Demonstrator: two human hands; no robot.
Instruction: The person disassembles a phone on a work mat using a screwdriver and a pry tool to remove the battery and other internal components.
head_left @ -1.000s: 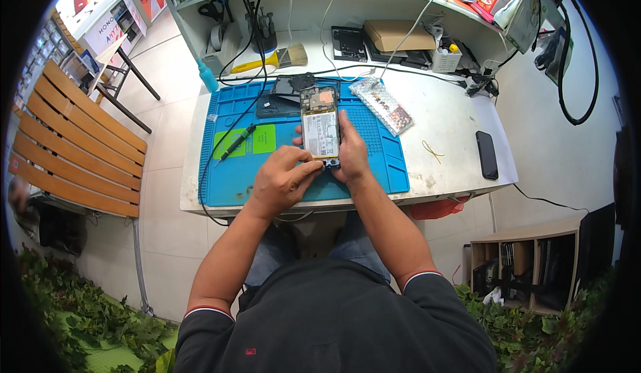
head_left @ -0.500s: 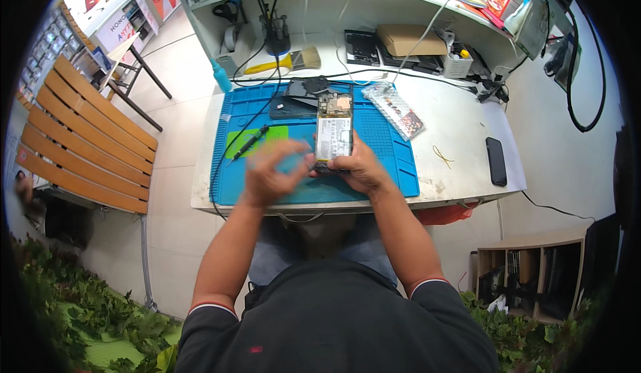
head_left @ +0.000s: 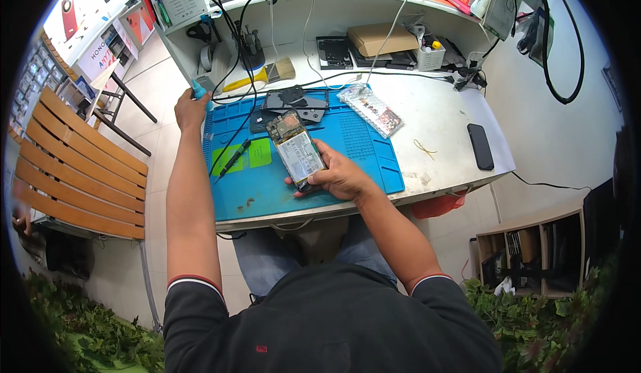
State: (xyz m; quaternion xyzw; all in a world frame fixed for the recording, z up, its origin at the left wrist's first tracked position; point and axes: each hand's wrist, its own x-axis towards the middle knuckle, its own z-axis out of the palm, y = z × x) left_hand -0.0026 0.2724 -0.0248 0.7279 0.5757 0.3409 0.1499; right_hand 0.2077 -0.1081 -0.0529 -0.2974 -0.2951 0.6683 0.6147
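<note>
My right hand [head_left: 342, 174] grips an opened phone [head_left: 298, 156] by its lower end, tilted over the blue work mat [head_left: 267, 199]. The phone's back is off, so its silver battery and circuit board show. Stretched out to the mat's far left corner, my left hand [head_left: 191, 111] is closed round a small light-blue bottle [head_left: 199, 91]. A dark screwdriver [head_left: 234, 159] lies on a green pad [head_left: 260, 153] on the mat. Behind the phone, dark phone parts [head_left: 308, 109] lie at the mat's back edge.
A bubble-wrap packet [head_left: 371, 110] lies across the mat's right side. Farther right are a yellow rubber band [head_left: 423, 149] and a black phone [head_left: 480, 147]. A yellow-handled brush [head_left: 270, 72] lies at the back. Black cables [head_left: 239, 46] hang over the mat's left part.
My left hand has left the phone's side and reached to the far left, taking hold of the light-blue bottle. My right hand has tilted the phone leftward.
</note>
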